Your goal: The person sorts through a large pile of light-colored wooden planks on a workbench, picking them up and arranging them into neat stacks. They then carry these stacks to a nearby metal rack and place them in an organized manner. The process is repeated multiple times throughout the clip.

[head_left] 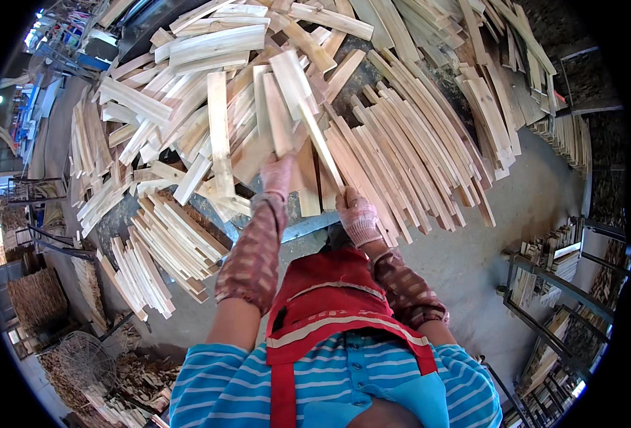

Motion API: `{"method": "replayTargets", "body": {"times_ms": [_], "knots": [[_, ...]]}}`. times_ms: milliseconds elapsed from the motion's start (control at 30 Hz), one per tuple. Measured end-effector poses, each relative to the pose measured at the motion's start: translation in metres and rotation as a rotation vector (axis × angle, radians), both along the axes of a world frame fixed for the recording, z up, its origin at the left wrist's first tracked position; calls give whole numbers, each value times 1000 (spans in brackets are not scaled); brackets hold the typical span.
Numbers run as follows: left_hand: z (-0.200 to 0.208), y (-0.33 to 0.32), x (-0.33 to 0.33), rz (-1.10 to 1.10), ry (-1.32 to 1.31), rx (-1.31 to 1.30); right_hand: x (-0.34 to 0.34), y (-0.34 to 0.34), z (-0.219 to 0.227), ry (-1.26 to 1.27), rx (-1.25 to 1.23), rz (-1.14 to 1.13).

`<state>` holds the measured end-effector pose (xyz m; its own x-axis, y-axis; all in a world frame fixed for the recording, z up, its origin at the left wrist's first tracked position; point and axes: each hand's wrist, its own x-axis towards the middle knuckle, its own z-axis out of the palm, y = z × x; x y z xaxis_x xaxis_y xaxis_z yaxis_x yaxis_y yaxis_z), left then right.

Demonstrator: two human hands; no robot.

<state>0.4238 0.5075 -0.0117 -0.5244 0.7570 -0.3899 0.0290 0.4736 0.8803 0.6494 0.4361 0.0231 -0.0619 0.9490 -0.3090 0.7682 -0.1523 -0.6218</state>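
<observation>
My left hand (278, 175), in a pale pink work glove and blurred by motion, is closed on the near end of a flat wooden board (278, 118). That board points away from me over the heap of loose boards (219, 50). Another wooden board (320, 146), seen nearly edge-on, slants from the heap down to my right hand (358, 216). The gloved fingers of this hand are wrapped around its near end. Just right of it lies a row of long boards (408, 153), side by side. Patterned sleeves cover both my forearms.
Two bundles of boards, a larger one (176, 239) and a smaller one (139, 274), lie at the left. Concrete floor (465, 278) shows at the right, beside a metal rack (544, 324) with wood. A round fan (87, 360) stands at the lower left.
</observation>
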Motion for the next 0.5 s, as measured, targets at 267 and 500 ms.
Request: {"method": "replayTargets", "body": {"times_ms": [267, 500], "knots": [[78, -86, -23, -47, -602, 28, 2, -8, -5, -120, 291, 102], [3, -146, 106, -36, -749, 14, 31, -5, -16, -216, 476, 137]]}}
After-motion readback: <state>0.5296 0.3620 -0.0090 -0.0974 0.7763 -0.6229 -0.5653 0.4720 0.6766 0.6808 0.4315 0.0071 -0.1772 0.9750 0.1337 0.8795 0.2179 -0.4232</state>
